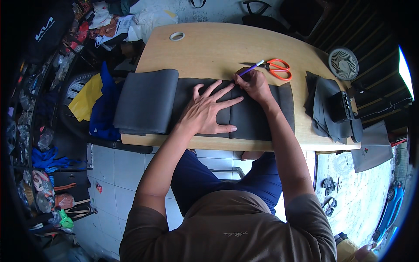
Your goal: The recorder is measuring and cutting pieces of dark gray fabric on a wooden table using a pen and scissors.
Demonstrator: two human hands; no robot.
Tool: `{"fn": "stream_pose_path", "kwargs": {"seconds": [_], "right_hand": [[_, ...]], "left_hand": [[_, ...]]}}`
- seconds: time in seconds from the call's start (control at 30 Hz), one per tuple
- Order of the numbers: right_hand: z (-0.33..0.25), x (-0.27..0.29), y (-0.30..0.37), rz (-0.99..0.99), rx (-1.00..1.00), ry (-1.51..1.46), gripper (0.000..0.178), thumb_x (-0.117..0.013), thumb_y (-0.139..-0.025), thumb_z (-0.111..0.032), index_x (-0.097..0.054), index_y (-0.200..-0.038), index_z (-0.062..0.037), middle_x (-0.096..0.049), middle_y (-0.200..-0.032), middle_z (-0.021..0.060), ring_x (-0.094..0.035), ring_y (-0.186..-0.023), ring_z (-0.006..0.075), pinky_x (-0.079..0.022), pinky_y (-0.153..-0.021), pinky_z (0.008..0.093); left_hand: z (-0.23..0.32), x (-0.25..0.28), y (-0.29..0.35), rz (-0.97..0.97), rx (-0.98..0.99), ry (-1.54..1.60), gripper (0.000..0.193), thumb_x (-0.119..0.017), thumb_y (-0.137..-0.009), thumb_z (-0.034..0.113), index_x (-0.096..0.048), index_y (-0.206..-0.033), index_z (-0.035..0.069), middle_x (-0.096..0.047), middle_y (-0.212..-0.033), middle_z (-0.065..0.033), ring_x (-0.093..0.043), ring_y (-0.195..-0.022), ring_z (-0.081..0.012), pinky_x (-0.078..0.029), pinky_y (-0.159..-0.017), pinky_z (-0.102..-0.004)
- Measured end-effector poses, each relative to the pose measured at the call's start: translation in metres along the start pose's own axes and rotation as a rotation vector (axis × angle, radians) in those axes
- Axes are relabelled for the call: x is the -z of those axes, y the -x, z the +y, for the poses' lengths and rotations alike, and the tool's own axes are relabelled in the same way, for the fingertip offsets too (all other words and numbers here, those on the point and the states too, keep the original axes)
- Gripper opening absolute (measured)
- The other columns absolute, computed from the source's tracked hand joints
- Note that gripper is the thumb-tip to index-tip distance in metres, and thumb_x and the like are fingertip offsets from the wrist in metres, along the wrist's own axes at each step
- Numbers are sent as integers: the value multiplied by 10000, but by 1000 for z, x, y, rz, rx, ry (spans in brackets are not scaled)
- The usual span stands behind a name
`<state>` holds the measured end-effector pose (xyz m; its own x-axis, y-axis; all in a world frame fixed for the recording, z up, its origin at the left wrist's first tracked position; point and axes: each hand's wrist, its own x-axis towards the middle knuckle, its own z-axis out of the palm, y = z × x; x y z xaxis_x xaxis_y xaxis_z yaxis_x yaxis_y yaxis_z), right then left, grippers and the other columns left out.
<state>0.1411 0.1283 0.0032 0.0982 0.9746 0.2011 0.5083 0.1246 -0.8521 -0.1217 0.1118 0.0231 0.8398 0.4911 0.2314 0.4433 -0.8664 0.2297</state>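
Observation:
A long dark grey sheet [251,118], fabric-like, lies along the near side of the wooden table, with a crease or seam across its middle. Spread flat on it, my left hand [205,109] presses the sheet down with the fingers apart. My right hand [255,85] grips a purple pen [251,69] with a white end, its tip hidden near the sheet's far edge. Just beyond that hand lie orange-handled scissors [279,70], blades pointing left. Left of my left hand, a folded dark grey stack [146,102] covers part of the sheet.
A roll of tape [177,36] rests on the wooden table [209,48] at the far left. On the right are dark cut pieces [321,105], a black holder [340,107] and a small fan [343,63]. A chair with yellow [87,98] and blue fabric stands left; cluttered shelves lie beyond.

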Motion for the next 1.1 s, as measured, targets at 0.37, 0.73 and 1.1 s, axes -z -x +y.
{"fn": "stream_pose_path", "kwargs": {"seconds": [0.37, 0.73, 1.1], "right_hand": [[-4, 0, 1, 1, -18, 5, 289, -811, -1065, -256, -809, -1061, 32, -781, -795, 88, -709, -702, 138, -575, -702, 349], [-2, -1, 1, 7, -22, 16, 290, -817, -1066, -265, -809, -1065, 25, -796, -826, 96, -719, -715, 138, -584, -716, 350], [0, 6, -4, 54, -20, -200, 239, -759, -1103, -208, -774, -1062, 27, -746, -819, 23, -653, -708, 86, -529, -666, 293]], "left_hand": [[-1, -1, 1, -3, 8, 4, 969, -827, -810, 761, -582, -1680, 413, -389, -1852, -91, -335, -1700, -379, -202, -1308, -686], [0, -1, 1, -6, 12, -6, 965, -822, -814, 769, -580, -1680, 419, -383, -1855, -80, -333, -1703, -365, -202, -1310, -690], [0, -1, 0, 4, 11, -7, 970, -819, -809, 783, -580, -1678, 426, -384, -1856, -80, -335, -1703, -366, -209, -1311, -684]]}}
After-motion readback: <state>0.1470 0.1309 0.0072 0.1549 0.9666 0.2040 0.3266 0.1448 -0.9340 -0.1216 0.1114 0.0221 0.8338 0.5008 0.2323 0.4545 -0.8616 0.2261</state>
